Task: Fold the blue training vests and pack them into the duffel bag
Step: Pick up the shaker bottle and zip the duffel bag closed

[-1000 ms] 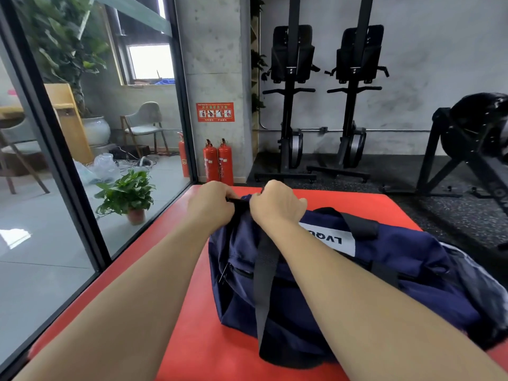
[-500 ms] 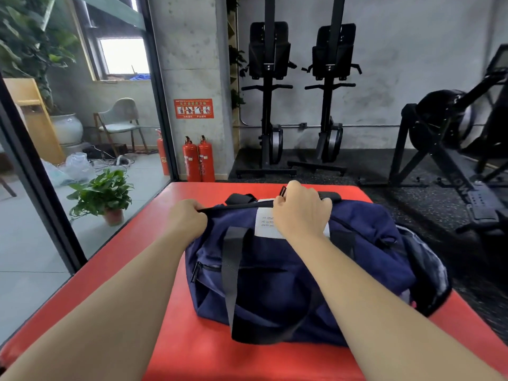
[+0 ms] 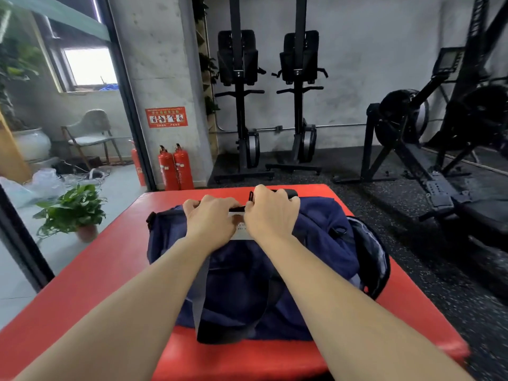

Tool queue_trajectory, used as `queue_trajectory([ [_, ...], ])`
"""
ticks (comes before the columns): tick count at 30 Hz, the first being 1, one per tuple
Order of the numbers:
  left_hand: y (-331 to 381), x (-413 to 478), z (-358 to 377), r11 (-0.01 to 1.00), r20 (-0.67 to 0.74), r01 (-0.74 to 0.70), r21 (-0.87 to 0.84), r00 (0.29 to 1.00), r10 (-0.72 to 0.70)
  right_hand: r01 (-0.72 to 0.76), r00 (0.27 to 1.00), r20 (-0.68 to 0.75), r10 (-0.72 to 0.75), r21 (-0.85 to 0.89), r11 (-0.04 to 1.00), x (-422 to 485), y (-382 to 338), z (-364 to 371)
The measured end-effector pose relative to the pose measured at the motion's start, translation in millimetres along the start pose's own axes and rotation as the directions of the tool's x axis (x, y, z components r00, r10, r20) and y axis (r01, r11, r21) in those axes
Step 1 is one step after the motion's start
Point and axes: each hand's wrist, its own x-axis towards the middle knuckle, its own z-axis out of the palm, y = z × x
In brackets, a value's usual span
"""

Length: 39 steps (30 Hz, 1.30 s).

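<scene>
Duffel bag (image 3: 316, 240) in navy cloth lies across the middle of the red padded surface (image 3: 96, 284), its long side running from 9 o'clock to 3 o'clock. Both forearms reach in from 6 o'clock and meet on the bag's top ridge.

The left hand (image 3: 211, 220) sits on the 9 o'clock side of the ridge. Its fingers are curled over the far edge and grip the black trim there. The right hand (image 3: 270, 214) is just beside it on the 3 o'clock side, knuckles up, with its fingers closed on the same black edge. A small black tab (image 3: 250, 196) stands up beside its index finger. Whether the fingers pinch that tab or only the trim cannot be told, nor whether the top is zipped.

A white label (image 3: 242, 233) shows in the gap between the two wrists. A black strap (image 3: 220, 336) hangs in a loop down the near face toward 6 o'clock. At the bag's 3 o'clock end a round mesh end (image 3: 371, 259) faces outward.

Beyond the surface, two red fire extinguishers (image 3: 176, 167) stand at 11 o'clock against a concrete pillar, under a red sign (image 3: 166, 117). A potted plant (image 3: 72, 210) sits on the floor at 9 o'clock, with a pale chair (image 3: 92, 130) farther back at 10 o'clock. Two upright black exercise machines (image 3: 239, 111) stand at 12 o'clock against the wall, and another black machine (image 3: 406, 149) stands at 2 o'clock on the speckled floor.
</scene>
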Motion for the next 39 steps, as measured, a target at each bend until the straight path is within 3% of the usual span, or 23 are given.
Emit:
queue_trajectory([
  [4,-1.5,7.9,-0.9,0.994,-0.026,0.105,0.021,0.994,-0.104,-0.05,0.998,-0.036,0.05,-0.002,0.999,3.1,18.2,-9.5],
  [7,-10.3,10.4,1.7,0.976,0.0,0.171,0.137,0.985,-0.173,-0.142,0.985,-0.097,0.14,-0.01,0.99,10.0,45.1,-22.4],
  [13,-8.1,12.1,14.8,0.952,0.116,0.143,0.27,0.977,-0.18,-0.263,0.958,-0.13,0.255,-0.045,0.964,14.0,102.2,-39.7],
  [21,6.7,15.1,14.7,0.899,0.127,0.16,0.407,0.965,-0.23,-0.146,0.986,-0.079,0.147,0.016,0.989,18.3,121.5,-45.8],
  [24,21.5,12.6,12.9,0.932,0.165,0.15,0.33,0.963,-0.213,-0.095,0.993,-0.066,0.096,0.016,0.995,21.6,121.8,-47.1],
  [29,83.3,14.2,18.2,0.996,0.146,-0.071,-0.049,0.986,0.077,-0.107,0.994,0.005,0.107,0.139,0.985,23.9,120.6,-44.8],
  [35,116.4,23.4,23.7,0.992,0.023,0.026,0.124,0.999,-0.03,-0.059,0.998,0.011,0.058,0.136,0.989,15.3,131.6,-57.5],
  [39,124.2,17.6,21.2,0.972,0.004,0.052,0.23,0.998,-0.055,-0.103,0.994,-0.009,0.106,0.151,0.983,6.1,147.0,-71.5],
])
